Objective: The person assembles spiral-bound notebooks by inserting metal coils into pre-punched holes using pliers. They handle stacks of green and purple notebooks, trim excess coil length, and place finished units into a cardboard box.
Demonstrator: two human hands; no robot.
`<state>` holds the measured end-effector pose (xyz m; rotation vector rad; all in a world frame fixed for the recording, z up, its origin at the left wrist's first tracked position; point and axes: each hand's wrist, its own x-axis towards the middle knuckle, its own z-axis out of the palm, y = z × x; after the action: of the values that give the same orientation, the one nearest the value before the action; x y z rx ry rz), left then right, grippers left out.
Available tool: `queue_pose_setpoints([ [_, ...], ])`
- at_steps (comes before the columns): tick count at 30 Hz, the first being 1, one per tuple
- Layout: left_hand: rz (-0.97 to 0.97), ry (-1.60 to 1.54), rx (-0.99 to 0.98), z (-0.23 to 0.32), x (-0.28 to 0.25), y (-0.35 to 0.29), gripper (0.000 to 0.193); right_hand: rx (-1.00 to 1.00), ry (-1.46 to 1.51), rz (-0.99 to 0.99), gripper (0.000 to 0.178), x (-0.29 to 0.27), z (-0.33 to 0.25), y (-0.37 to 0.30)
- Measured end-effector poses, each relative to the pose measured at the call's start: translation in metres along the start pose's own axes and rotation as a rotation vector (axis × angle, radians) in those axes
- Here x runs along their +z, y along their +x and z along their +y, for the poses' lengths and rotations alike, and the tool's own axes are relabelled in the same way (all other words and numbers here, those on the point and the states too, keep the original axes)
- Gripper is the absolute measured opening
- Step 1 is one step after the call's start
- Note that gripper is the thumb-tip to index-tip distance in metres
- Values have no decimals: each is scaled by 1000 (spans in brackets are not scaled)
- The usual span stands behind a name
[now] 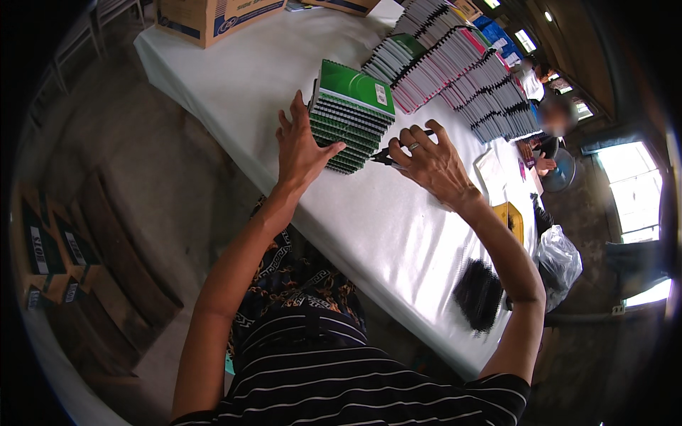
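A stack of green-covered spiral notebooks stands on the white-covered table, its bound edges facing me. My left hand is against the left side of the stack. Its fingers are spread, and the thumb reaches across the lower front edges. My right hand, with a ring on one finger, is closed around dark-handled pliers. The tip of the pliers is at the lower right corner of the stack, by the bindings. The fine detail at the tip is too small to tell.
Long rows of stacked spiral notebooks fill the table's far right. A cardboard box sits at the far left. Black binding coils lie near my right forearm, beside a yellow object. Other people sit beyond the table. Boxes stand at left.
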<state>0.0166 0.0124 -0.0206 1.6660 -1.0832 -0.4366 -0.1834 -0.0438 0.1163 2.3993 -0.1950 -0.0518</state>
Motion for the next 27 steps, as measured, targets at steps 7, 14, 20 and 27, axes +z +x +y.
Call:
queue_pose_setpoints([
  [7,15,18,50,-4,1,2,118,-213,-274,-26,46,15,13,1],
  [14,15,12,58,-4,1,2,117,-254,-288,43,25,15,17,2],
  [20,25,8,62,-5,4,1,117,-70,-133,-140,10,12,-3,1],
  [27,4,24,-3,-3,1,0,116,16,39,-37,29,-3,6,8],
])
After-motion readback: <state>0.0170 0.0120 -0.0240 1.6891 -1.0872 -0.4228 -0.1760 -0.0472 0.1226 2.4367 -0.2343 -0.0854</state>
